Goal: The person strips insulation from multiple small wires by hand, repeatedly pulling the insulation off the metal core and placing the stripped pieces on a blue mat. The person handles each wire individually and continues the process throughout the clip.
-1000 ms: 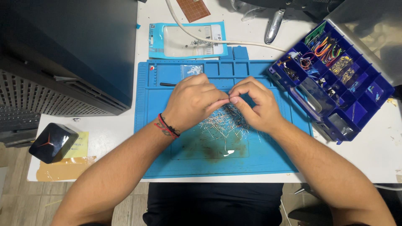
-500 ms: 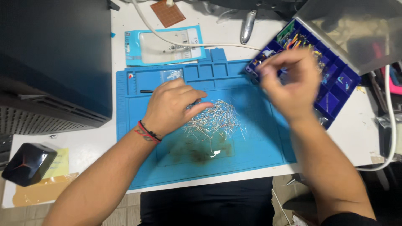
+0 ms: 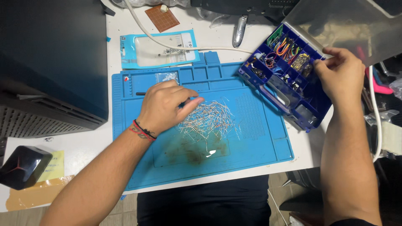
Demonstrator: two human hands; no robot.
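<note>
The left hand point(image 3: 164, 105) rests with fingers loosely curled on the pile of thin, light, bendable wire-leaded components point(image 3: 208, 120) mid blue silicone mat point(image 3: 255, 142); best pinched singly by the leads; the right hand point(image 3: 340, 75) pinches over the blue compartment box point(image 3: 279, 90)

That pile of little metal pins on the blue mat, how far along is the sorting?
Done: the organizer box is open, several compartments already holding parts and coloured wires. In hand: the right hand is over the box's far compartments; what its fingers hold is too small to tell. The left hand rests on the mat at the edge of the pile. Left: most pins lie loose.
</note>
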